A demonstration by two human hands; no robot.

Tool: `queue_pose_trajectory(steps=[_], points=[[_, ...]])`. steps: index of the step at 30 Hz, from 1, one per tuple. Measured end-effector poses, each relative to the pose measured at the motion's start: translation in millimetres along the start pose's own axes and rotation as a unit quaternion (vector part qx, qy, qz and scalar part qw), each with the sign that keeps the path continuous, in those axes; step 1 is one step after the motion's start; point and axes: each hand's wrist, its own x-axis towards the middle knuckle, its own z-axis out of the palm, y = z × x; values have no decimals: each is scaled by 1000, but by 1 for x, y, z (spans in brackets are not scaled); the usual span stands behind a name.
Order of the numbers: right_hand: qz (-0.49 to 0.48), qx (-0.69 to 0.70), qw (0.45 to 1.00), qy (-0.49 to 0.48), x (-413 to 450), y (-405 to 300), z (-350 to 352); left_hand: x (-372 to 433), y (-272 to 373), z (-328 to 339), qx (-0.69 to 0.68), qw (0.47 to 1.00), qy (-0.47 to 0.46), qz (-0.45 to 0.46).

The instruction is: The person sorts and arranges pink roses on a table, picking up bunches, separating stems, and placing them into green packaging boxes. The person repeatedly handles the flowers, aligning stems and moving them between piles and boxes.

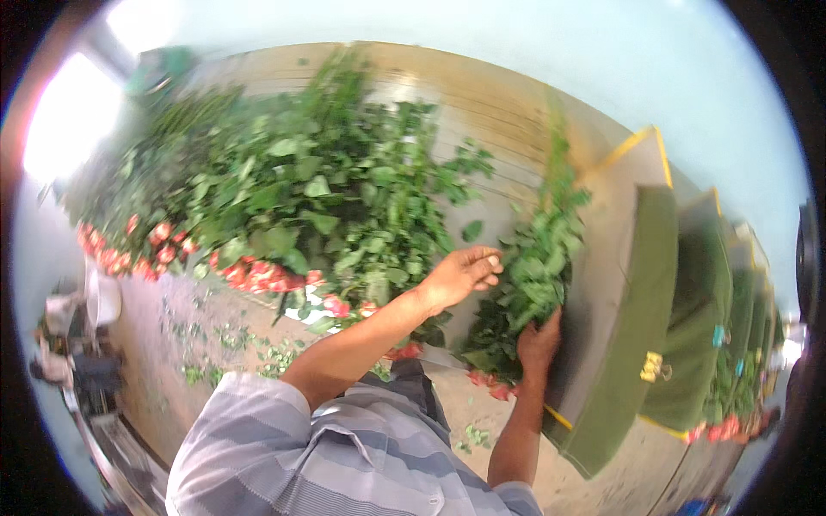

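Note:
My right hand (541, 340) grips the lower right side of a bunch of roses (539, 264) beside an upright divider. The bunch's pink-red blooms (493, 385) point towards me and its stems point away. Part of my right hand's grip is hidden by the leaves. My left hand (466, 274) hovers just left of this bunch, fingers loosely curled. Nothing shows in it, but its palm side is hidden. To its left lies a large heap of leafy rose stems (310, 180), blooms (264, 274) along the near edge. A loose leaf (472, 230) lies between heap and bunch.
Green cloth-covered dividers (635, 322) with yellow edges stand at right, with a yellow binder clip (652, 366). More roses (723, 426) lie beyond them. Cut leaves litter the floor (168, 361). A white bucket (103, 293) and a person (58, 367) are at far left.

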Motion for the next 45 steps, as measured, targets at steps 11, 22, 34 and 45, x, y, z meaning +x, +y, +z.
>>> queue_pose_trajectory(steps=[11, 22, 34, 45], points=[[33, -233, 967, 96, -22, -34, 3, -126, 147, -275, 363, 821, 367, 241], [-91, 317, 934, -140, -38, -263, 181, -93, 80, -297, 750, 605, 265, 33], [-103, -12, 967, -232, 38, -307, 324, -115, 101, -374, 626, 696, 351, 7], [-12, -108, 966, -237, 33, -345, 318, -112, 100, -405, 602, 744, 289, -24]])
